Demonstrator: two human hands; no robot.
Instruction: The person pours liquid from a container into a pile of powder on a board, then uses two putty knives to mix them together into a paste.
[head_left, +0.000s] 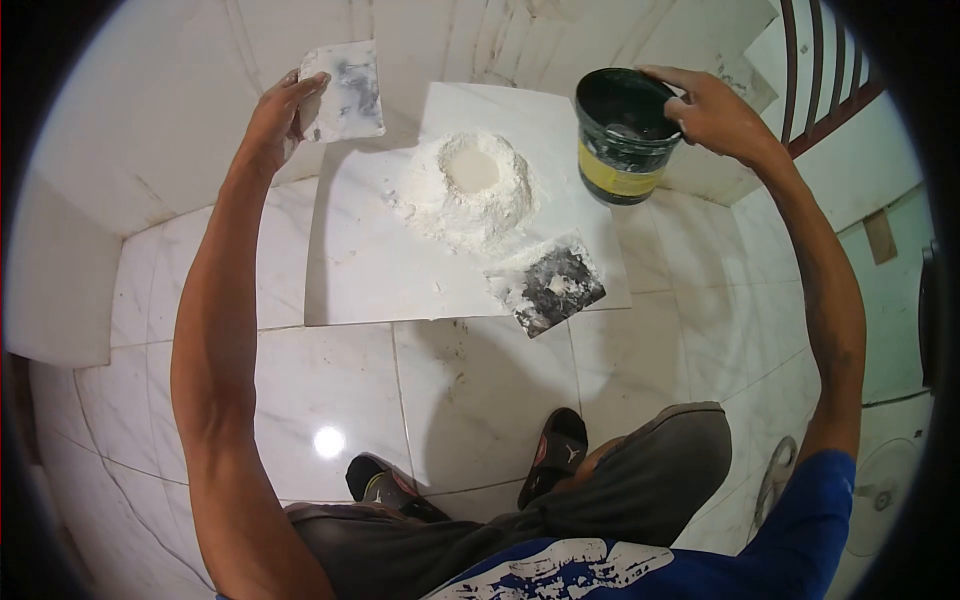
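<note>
Head view. White powder mound [470, 190] heaped on a loose tile [400, 270] lying on the floor [480, 400], crater pressed into the top, crater dry and pale. No liquid visible in the crater; powder unmixed, edges of the heap loose with scatter to the left. Judged early: heap formed and welled, wetting and mixing left.

Left hand [275, 115] clenched on a scraper [345, 92], blade smeared grey-white, held up over the tile's far left corner, clear of the mound. Right hand [710, 110] gripping the rim of a dark bucket [622, 135] with a yellow label band, held just right of the tile's far right corner, roughly upright; contents hard to read, something pale low inside. Second scraper [555, 285] lying flat on the tile's near right corner, caked with powder, touching the mound's skirt, blade overhanging the tile edge a little.

Room: tile bare on the near left half, good space for spreading. Wall [150, 120] close behind and left. Railing [820, 70] far right, near the bucket arm. Sandalled feet [470, 470] near the tile's front edge, bare floor between.
</note>
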